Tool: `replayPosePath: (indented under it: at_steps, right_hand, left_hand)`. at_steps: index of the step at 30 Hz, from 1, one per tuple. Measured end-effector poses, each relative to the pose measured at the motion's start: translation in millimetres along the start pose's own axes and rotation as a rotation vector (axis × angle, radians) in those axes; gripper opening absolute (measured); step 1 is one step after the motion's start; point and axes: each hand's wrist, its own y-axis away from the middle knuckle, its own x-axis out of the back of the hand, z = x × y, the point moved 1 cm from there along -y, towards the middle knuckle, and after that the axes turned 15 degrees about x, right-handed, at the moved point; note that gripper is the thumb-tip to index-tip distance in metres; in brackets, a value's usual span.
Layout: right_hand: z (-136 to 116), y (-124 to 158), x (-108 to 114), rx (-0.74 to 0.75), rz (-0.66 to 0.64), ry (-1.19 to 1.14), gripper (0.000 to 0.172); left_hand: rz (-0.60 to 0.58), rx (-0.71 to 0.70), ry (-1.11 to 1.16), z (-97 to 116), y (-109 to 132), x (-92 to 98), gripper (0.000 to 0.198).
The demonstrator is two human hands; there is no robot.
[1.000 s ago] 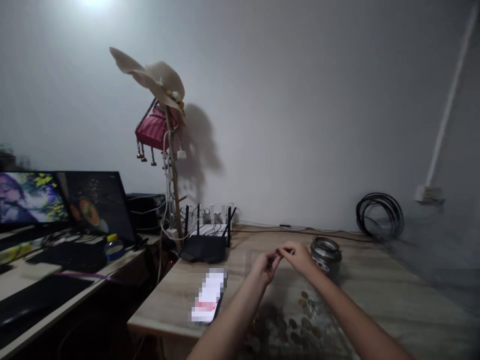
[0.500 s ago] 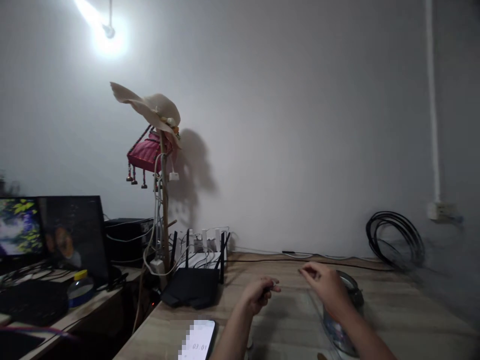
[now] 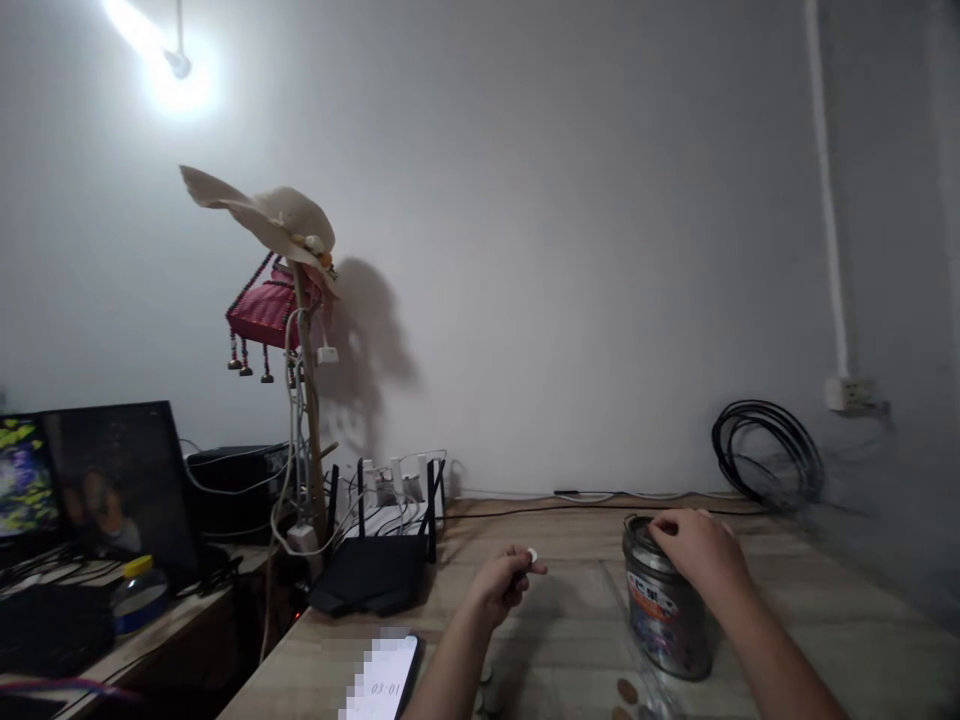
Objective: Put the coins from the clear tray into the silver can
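Note:
My left hand (image 3: 501,582) hovers over the wooden table (image 3: 570,610), fingers pinched on a small pale coin (image 3: 532,555) at its tips. My right hand (image 3: 694,548) rests on the rim of a metal tin (image 3: 664,612) with a printed label, its fingers curled over the opening; what they hold, if anything, is hidden. A few brown coins (image 3: 627,692) lie on the table by the tin's base.
A phone (image 3: 382,685) lies at the table's near left edge. A black router (image 3: 371,580) with antennas, a power strip and cables sit at the back left. A hat and pink bag hang on a stand (image 3: 289,290). Coiled black cable (image 3: 765,455) leans at the right wall. Monitors stand at left.
The hands, together a second ago, have parted. My right hand moved right onto the tin's rim. My left hand stays out with the coin. The view tilted up, hiding most coins.

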Motion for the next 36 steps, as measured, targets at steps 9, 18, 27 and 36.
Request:
replayPosePath:
  at_steps: [9, 18, 27, 36]
  right_hand:
    - [-89.6, 15.2, -17.0, 0.325, 0.043, -0.368, 0.026]
    - [-114.0, 32.4, -53.4, 0.267, -0.326, -0.446, 0.014]
    - [-54.8, 5.6, 11.6, 0.159, 0.257, -0.08, 0.02]
    - [-13.7, 3.7, 2.6, -0.05, -0.003, 0.037, 0.018]
  left_hand:
    - [-0.096, -0.014, -0.184, -2.7, 3.4, -7.9, 0.02]
    - [-0.217, 0.023, -0.262, -6.8, 4.8, -11.0, 0.024]
    - [-0.112, 0.119, 0.012, -1.4, 3.6, -8.8, 0.013]
    - [-0.115, 0.147, 0.06, -4.9, -3.3, -2.7, 0.02]
